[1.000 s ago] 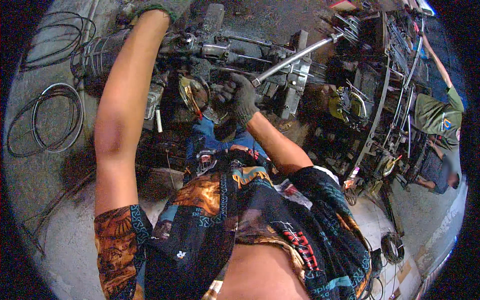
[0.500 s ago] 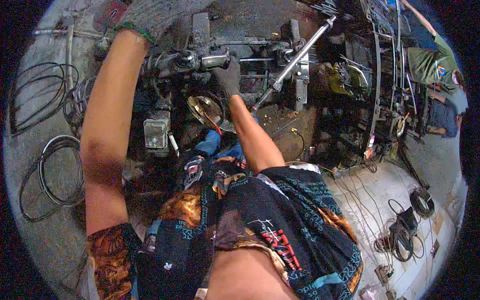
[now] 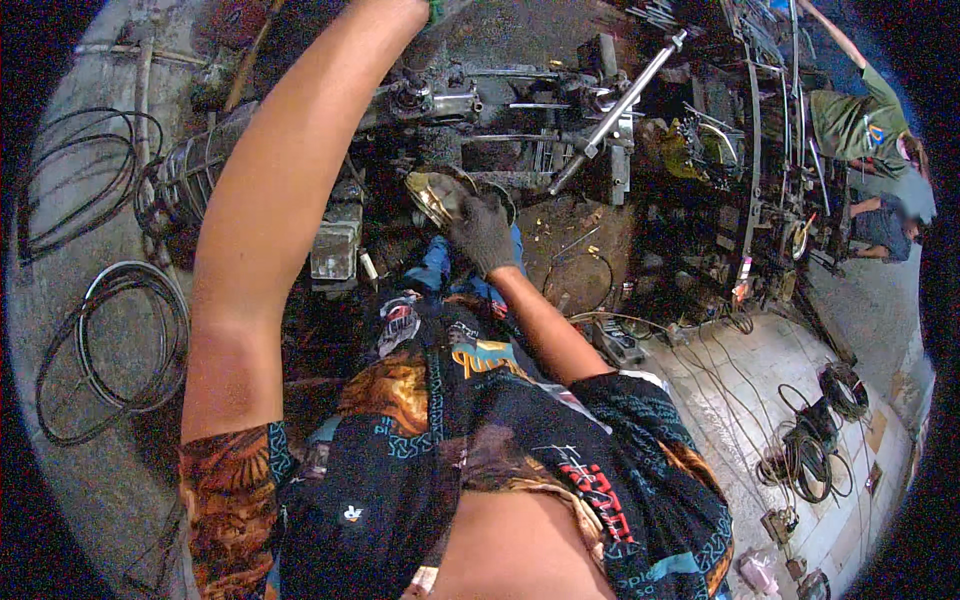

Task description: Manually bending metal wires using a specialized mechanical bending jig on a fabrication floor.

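My right hand (image 3: 484,232), in a dark grey work glove, is low over a round, shallow metal pan (image 3: 432,196) in front of the machine. It covers part of the pan's right side, and its fingers blend into the dark there, so what they hold, if anything, is hidden. My left arm (image 3: 262,200) stretches up and forward across the machine. Only a bit of green glove cuff (image 3: 435,12) shows at the top edge; the left hand itself is out of view. Between the arms, a shiny metal cylinder (image 3: 452,104) sits on the dark machine.
A long bright metal rod (image 3: 622,105) slants across the machine's right side. A grey box (image 3: 335,250) stands left of the pan. Coiled black hoses (image 3: 92,345) lie at left, cables (image 3: 800,465) at right. Another person (image 3: 870,130) is at the far right beside metal racks.
My right hand has come down and nearer, from beside the metal cylinder to the pan. My left arm has swung up and rightward, taking its hand out of view. The view has shifted slightly.
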Demonstrator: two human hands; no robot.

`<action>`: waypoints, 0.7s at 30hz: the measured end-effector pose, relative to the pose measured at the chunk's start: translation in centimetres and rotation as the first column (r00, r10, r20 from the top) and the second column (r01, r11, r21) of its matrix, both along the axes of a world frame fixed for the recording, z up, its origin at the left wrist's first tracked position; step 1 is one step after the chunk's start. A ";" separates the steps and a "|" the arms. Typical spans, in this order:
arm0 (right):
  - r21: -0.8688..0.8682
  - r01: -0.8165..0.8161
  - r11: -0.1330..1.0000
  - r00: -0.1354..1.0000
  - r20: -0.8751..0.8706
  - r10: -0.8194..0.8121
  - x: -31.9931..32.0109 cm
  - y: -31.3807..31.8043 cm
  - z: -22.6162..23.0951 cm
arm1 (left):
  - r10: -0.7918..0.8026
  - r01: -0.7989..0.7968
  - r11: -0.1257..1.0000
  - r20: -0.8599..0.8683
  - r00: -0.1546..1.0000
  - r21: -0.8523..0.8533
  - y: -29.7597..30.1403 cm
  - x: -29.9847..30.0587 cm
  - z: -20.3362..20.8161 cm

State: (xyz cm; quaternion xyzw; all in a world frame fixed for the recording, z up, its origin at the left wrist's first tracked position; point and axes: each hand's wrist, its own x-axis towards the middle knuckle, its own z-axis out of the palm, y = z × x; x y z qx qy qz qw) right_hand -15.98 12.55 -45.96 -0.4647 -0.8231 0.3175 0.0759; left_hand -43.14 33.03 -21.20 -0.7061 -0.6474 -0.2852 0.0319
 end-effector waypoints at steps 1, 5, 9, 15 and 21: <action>0.036 0.018 0.999 0.999 -0.030 -0.017 0.7 -1.0 -1.2 | 0.046 -0.043 0.997 0.054 0.997 -0.059 0.0 0.0 0.1; 0.036 -0.059 0.998 0.986 0.156 0.052 2.3 -3.3 -8.3 | 0.058 -0.029 0.952 0.088 0.994 -0.303 0.9 0.4 1.6; -0.327 -0.078 0.942 0.973 0.182 0.144 2.1 -2.4 -6.0 | 0.136 -0.081 0.921 0.119 0.984 -0.382 0.1 0.3 1.4; -0.089 -0.018 0.996 1.000 -0.024 0.016 3.0 -3.0 -6.6 | 0.082 -0.060 0.981 0.113 0.990 -0.185 1.3 1.3 0.6; -0.212 0.150 0.966 0.988 0.003 -0.153 6.4 -0.7 -3.6 | 0.141 -0.125 0.965 0.056 0.988 -0.229 0.7 1.0 1.1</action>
